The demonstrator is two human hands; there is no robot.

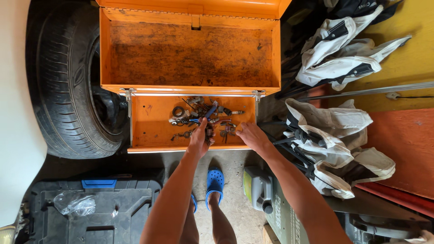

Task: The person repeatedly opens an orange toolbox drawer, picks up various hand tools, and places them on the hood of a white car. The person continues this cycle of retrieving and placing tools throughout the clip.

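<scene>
An orange metal toolbox (144,122) stands open on the floor, its lid (190,54) tipped back. A heap of small rusty tools and metal parts (203,118) lies in its tray, with a blue-handled tool among them. My left hand (199,138) reaches into the tray and closes around a dark small tool at the heap's near edge. My right hand (252,135) rests on the box's front right rim, fingers curled over the edge.
A car tyre (63,81) stands left of the box. White work garments (343,49) hang on a rack at right. A black plastic case (90,208) lies lower left, a grey jug (257,187) lower right. My feet wear blue clogs (214,180).
</scene>
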